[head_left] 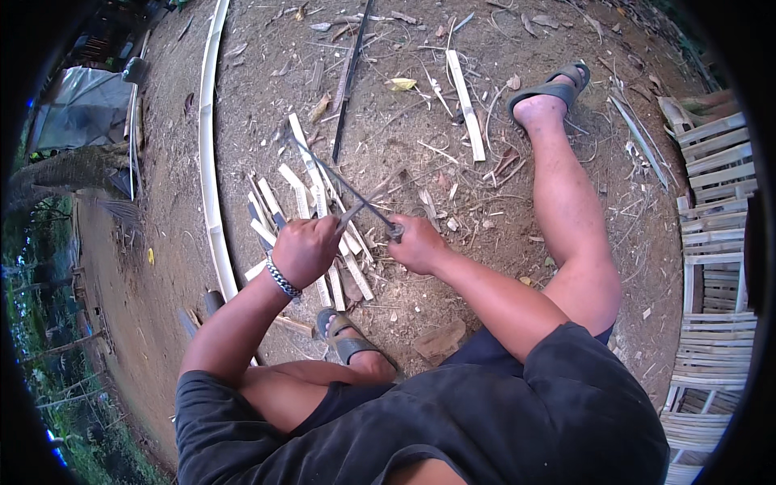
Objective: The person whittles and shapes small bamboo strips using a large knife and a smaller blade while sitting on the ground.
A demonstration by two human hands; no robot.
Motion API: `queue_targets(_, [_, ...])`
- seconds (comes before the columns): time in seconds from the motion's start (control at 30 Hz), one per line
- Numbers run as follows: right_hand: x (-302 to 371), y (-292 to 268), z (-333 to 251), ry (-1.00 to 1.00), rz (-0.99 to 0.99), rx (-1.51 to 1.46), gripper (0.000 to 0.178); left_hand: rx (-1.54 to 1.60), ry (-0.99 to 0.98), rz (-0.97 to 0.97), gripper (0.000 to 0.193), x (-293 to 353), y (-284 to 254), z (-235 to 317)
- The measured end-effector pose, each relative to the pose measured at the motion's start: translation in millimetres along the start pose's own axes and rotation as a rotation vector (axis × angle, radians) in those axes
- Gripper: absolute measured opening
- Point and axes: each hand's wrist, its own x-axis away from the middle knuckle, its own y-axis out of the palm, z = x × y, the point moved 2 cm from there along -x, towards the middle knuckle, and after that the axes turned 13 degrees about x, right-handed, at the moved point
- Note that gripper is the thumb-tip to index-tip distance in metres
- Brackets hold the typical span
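Observation:
My right hand (418, 245) is closed around the handle of a long, thin-bladed machete (343, 184), which slants up and to the left. My left hand (303, 252), with a chain bracelet at the wrist, is closed on a short thin strip (351, 214). That strip crosses or meets the blade near the handle; whether they touch I cannot tell. Under and beyond my left hand, several pale cut bamboo strips (300, 200) lie in a loose pile on the dirt.
A long split bamboo length (207, 153) runs along the left. Farther off lie a dark narrow strip (347, 93) and a pale bamboo piece (466, 105). A wood block (440, 341) is near my sandalled foot (349, 338). Slatted bamboo frames (715, 259) stand at right.

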Motion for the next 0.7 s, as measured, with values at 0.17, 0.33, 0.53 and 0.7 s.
queue_targets(0.17, [1.1,-0.4,-9.4,0.113,-0.194,-0.016,0.05,-0.025,-0.207,-0.171,0.013,25.7,3.7,-12.7])
queue_targets(0.33, [-3.0,1.4,13.3,0.05,-0.079,0.01,0.047,0.029,-0.171,-0.096,0.011,20.6,6.9,-7.5])
queue_targets(0.53, [9.4,-1.6,-7.8,0.081,-0.165,0.14,0.049,0.034,-0.155,-0.044,0.008,26.9,3.8,-15.3])
queue_targets(0.7, [5.4,-9.2,1.3,0.089,-0.14,0.182,0.048,0.024,-0.161,-0.015,0.013,23.6,1.4,-19.2])
